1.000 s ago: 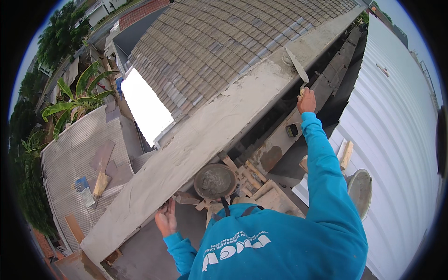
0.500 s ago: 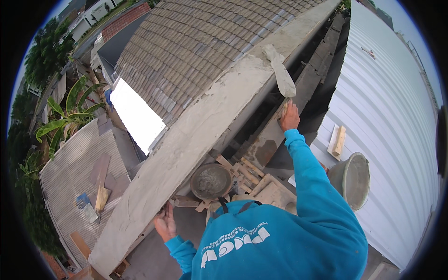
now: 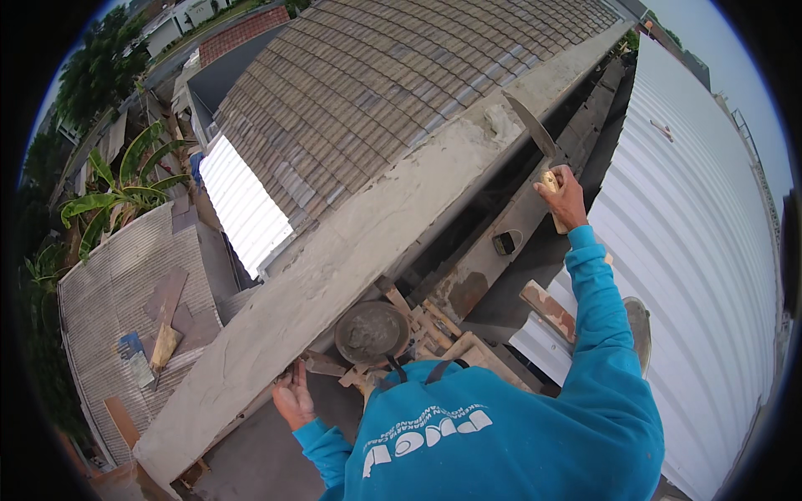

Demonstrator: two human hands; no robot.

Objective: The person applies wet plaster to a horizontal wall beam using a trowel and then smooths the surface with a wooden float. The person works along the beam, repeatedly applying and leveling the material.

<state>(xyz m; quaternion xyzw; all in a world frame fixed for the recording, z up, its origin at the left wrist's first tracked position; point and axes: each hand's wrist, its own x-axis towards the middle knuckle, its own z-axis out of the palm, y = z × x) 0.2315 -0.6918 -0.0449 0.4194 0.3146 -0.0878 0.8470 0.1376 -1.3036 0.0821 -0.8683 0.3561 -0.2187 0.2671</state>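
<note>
Broadly, tiled roof (image 3: 368, 92): grey-brown rows slope down to the ledge's upper-left edge.
White metal roof (image 3: 693, 250): ribbed sheeting fills the right side, past a dark gap.
Grey corrugated roof (image 3: 117, 275): lower down on the left, with boards lying toward its right edge.
Cement ledge (image 3: 326, 267): a pale, smeared strip running diagonally from a lower-left corner to its far upper-right end.
Blue top (image 3: 501, 426): long-sleeved, with white lettering, worn by the person at the bottom centre.
Bucket (image 3: 639, 330): near the left edge of the white metal roof, partly hidden by the right sleeve.
Round basin (image 3: 341, 344): just beside the ledge's lower-right edge, holding wet grey mortar (image 3: 368, 327).
Trowel (image 3: 530, 127): tilted, its blade tip over the ledge's lower-right edge, toward the far end; contact cannot be told.
Wooden block (image 3: 547, 309): at the white metal roof's left edge.
Right hand (image 3: 566, 200): closed around the trowel's wooden handle.
Left hand (image 3: 294, 399): unclenched, fingers extended, at the ledge's lower-right edge, toward the lower-left corner.
Small dark item (image 3: 504, 243): boxy, below the right hand; its kind is unclear.
</note>
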